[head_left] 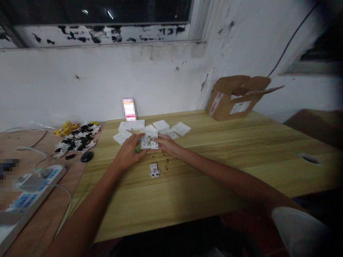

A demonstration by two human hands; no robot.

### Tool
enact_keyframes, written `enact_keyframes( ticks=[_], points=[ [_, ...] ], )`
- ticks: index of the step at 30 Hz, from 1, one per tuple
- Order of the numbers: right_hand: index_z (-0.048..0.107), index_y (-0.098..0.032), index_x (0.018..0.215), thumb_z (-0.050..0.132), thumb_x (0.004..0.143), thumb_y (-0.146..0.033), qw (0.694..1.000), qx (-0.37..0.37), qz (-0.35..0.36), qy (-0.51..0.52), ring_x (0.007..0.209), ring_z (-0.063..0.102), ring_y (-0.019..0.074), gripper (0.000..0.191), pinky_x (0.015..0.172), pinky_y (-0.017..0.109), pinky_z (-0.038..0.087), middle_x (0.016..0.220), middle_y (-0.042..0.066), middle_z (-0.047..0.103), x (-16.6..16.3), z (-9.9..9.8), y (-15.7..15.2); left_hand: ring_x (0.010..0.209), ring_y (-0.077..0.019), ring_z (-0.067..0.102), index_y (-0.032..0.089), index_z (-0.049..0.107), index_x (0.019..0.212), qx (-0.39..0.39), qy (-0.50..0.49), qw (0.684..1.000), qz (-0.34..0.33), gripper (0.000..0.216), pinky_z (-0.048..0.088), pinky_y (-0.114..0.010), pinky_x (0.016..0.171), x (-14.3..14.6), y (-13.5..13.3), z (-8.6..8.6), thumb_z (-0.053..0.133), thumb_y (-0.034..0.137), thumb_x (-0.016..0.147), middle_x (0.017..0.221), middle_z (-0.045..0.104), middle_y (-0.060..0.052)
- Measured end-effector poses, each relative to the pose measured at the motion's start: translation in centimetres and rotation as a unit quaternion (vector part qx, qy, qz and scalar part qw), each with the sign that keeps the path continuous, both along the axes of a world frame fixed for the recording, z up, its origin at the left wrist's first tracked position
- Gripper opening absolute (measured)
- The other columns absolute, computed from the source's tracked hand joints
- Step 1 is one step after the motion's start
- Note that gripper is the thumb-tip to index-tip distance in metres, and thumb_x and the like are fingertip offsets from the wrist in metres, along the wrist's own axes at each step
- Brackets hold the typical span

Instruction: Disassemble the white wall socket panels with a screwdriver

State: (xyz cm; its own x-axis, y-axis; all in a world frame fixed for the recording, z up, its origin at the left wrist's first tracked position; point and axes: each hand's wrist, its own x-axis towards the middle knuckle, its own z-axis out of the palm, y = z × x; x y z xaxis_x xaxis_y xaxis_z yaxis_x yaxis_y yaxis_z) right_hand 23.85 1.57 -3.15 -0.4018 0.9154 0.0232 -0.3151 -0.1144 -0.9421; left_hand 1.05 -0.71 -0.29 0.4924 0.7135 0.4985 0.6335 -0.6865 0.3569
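Note:
Both my hands meet over a white wall-socket module [149, 143] lying on the wooden table [214, 157]. My left hand [130, 151] is closed round a thin screwdriver [142, 140] with a green handle, its tip on the module. My right hand [166, 144] grips the module's right edge and holds it down. A smaller white socket part [154, 170] lies on the table just in front of my hands, with a few small screws [166, 163] beside it.
Several white socket plates [160, 127] lie behind my hands. A heap of black, white and yellow parts [76, 139] is at the left, by a power strip [29, 191] with cables. An open cardboard box [235, 98] stands at the back right. A cable hole [308, 159] sits at the right.

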Motion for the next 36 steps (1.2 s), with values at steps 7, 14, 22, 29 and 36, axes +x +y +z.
enact_keyframes(
  ticks=[7, 14, 22, 29, 36],
  points=[
    [0.068, -0.012, 0.114, 0.061, 0.089, -0.014, 0.994, -0.059, -0.004, 0.091, 0.089, 0.078, 0.0225, 0.026, 0.085, 0.036, 0.066, 0.106, 0.012, 0.08, 0.6, -0.7, 0.9, 0.098, -0.0269, 0.062, 0.018, 0.06, 0.11, -0.026, -0.015, 1.0, 0.001, 0.034, 0.048, -0.041, 0.091, 1.1, -0.9, 0.4, 0.033, 0.036, 0.109, 0.102, 0.067, -0.012],
    [0.067, -0.013, 0.109, 0.056, 0.085, -0.009, 0.985, -0.068, -0.049, 0.149, 0.092, 0.077, 0.0214, 0.026, 0.089, 0.034, 0.066, 0.102, 0.01, 0.08, 0.7, -1.3, 1.4, 0.092, -0.0272, 0.069, 0.021, 0.065, 0.118, -0.084, 0.099, 0.991, 0.017, 0.037, 0.047, -0.036, 0.082, 2.1, -1.5, -0.3, 0.035, 0.039, 0.108, 0.098, 0.075, -0.011],
    [0.066, -0.014, 0.106, 0.058, 0.084, -0.013, 0.984, -0.054, -0.026, 0.17, 0.097, 0.076, 0.0242, 0.023, 0.091, 0.037, 0.065, 0.094, 0.009, 0.079, 0.5, -1.1, 0.8, 0.081, -0.026, 0.071, 0.02, 0.069, 0.111, -0.101, 0.118, 0.987, 0.047, 0.038, 0.044, -0.033, 0.074, 3.3, -2.2, -0.2, 0.036, 0.039, 0.108, 0.088, 0.076, -0.01],
    [0.066, -0.016, 0.103, 0.06, 0.08, -0.013, 0.983, -0.052, -0.016, 0.174, 0.101, 0.074, 0.0257, 0.024, 0.093, 0.04, 0.064, 0.093, 0.008, 0.079, 0.5, -1.1, 0.6, 0.074, -0.0241, 0.069, 0.019, 0.07, 0.102, -0.134, 0.063, 0.988, 0.044, 0.037, 0.04, -0.032, 0.071, 3.6, -2.5, -0.2, 0.037, 0.037, 0.107, 0.08, 0.074, -0.008],
    [0.066, -0.017, 0.103, 0.059, 0.079, -0.013, 0.983, -0.05, -0.008, 0.178, 0.102, 0.072, 0.0259, 0.026, 0.093, 0.042, 0.063, 0.093, 0.008, 0.078, 0.5, -1.2, 0.6, 0.075, -0.0217, 0.066, 0.018, 0.074, 0.096, -0.182, -0.012, 0.983, 0.021, 0.039, 0.041, -0.031, 0.075, 3.8, -2.5, -0.2, 0.04, 0.035, 0.104, 0.081, 0.074, -0.006]
  ],
)
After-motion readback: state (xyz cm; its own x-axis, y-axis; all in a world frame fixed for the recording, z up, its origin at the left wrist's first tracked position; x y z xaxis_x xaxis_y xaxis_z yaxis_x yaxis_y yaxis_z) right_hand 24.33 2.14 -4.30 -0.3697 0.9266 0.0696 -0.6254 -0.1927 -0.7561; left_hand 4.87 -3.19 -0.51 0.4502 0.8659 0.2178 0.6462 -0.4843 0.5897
